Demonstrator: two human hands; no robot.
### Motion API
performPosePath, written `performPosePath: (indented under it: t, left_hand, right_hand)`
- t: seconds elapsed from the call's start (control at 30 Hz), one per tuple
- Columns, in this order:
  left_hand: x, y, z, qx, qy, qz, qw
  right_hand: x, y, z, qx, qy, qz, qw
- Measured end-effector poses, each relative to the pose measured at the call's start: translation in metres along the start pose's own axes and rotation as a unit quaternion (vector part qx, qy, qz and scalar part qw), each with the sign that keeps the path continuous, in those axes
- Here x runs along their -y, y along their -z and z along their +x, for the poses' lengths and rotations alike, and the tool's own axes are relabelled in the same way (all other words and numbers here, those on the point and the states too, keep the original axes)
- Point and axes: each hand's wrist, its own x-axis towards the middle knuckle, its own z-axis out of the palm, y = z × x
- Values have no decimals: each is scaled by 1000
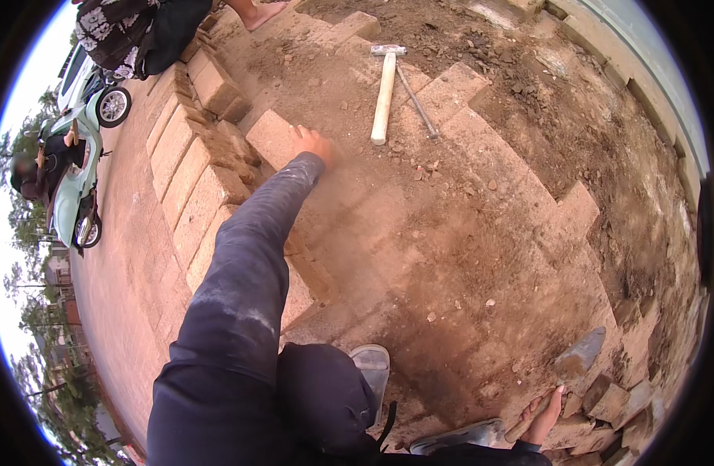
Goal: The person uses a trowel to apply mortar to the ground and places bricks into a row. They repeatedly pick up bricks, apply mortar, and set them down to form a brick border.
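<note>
A tan paving brick [271, 138] lies at the right edge of the stacked bricks. My left hand [315, 145] reaches out to it, with the fingers curled over its right end. At the lower right, my right hand [545, 417] is closed round the wooden handle of a trowel [580, 354]. The trowel's dusty metal blade points up and to the right, over the ground by some loose bricks. A hammer [385, 97] with a pale wooden handle lies on the paving ahead, beside a thin metal rod [417, 101].
Stacked paving bricks [187, 168] run along my left. Laid pavers with a stepped edge [562, 203] border loose soil [520, 97] to the right. Broken bricks [608, 400] lie at the lower right. Another person's bare foot [262, 15] shows at the top; a green scooter [77, 175] stands far left.
</note>
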Motion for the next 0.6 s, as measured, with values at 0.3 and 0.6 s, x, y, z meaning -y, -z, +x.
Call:
performPosePath:
  t: [0.3,0.6]
  left_hand:
    - [42,-25,-49,67,-96,23,993]
    - [88,-39,-28,-31,-304,-2,952]
  right_hand:
    - [27,-34,15,31,41,3,999]
    - [23,-40,3,-5,28,7,1000]
